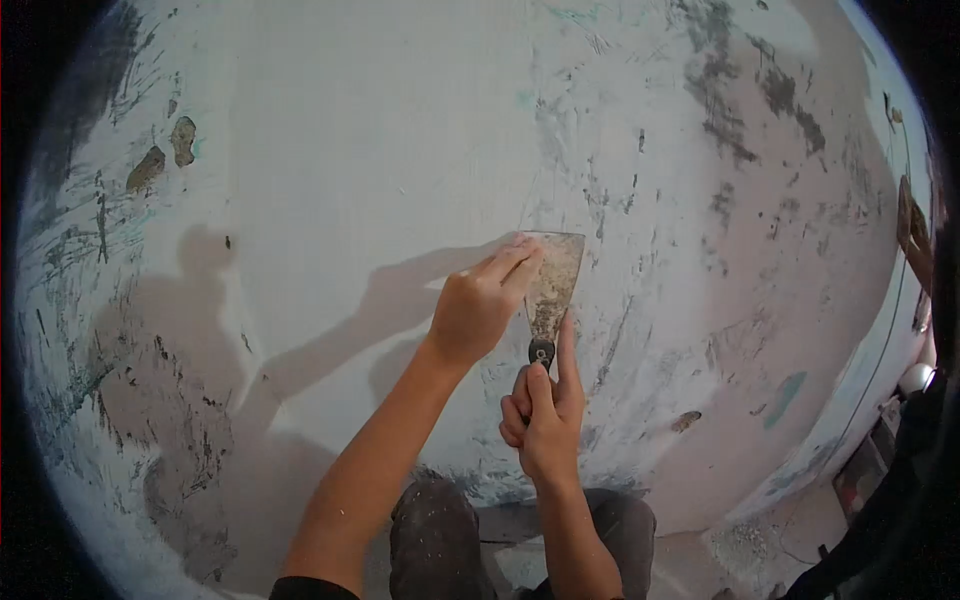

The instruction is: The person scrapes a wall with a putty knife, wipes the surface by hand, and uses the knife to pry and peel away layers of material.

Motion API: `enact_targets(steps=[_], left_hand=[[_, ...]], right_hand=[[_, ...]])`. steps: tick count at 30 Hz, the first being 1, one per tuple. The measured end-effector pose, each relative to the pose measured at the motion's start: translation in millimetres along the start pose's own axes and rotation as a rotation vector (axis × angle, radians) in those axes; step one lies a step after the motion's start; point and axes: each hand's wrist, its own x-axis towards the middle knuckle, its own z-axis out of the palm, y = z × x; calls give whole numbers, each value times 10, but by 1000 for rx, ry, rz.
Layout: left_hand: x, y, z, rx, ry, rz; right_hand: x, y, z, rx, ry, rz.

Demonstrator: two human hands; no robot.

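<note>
A putty knife (556, 280) with a stained, flat metal blade and a black handle stands blade-up against the patchy wall (380, 130). My right hand (545, 420) is wrapped round its handle, with one finger stretched up along the blade's lower right edge. On the blade's upper left side rest the fingertips of my left hand (480, 305), its fingers stretched out and close together. The blade's top edge lies at the wall, between smooth pale plaster and rougher scraped plaster.
Chipped holes (183, 141) show at the wall's upper left, and a smaller one (687, 421) at lower right. My knees (435, 540) are close to the wall's foot. Debris (740, 548) lies on the floor. Boxes (870, 455) and a dark cable stand at the right.
</note>
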Motion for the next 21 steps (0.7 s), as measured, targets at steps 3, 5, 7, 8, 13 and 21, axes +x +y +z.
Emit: enact_targets(steps=[3, 5, 7, 8, 13, 21], left_hand=[[6, -19, -36, 14, 28, 0], [68, -63, -48, 0, -14, 4], [-14, 11, -63, -30, -35, -25], [-50, 30, -95, -43, -43, -45], [-760, 496, -548, -358, -161, -198], [-3034, 1749, 310, -1353, -488, -1188]], right_hand=[[46, 61, 25, -7, -4, -23], [43, 103, 60, -9, 15, -30], [-14, 84, 16, -1, 3, -2], [-16, 69, 1, 12, -26, 13], [-715, 259, -950, -551, -165, 59], [-2857, 447, -2224, -689, 235, 259]])
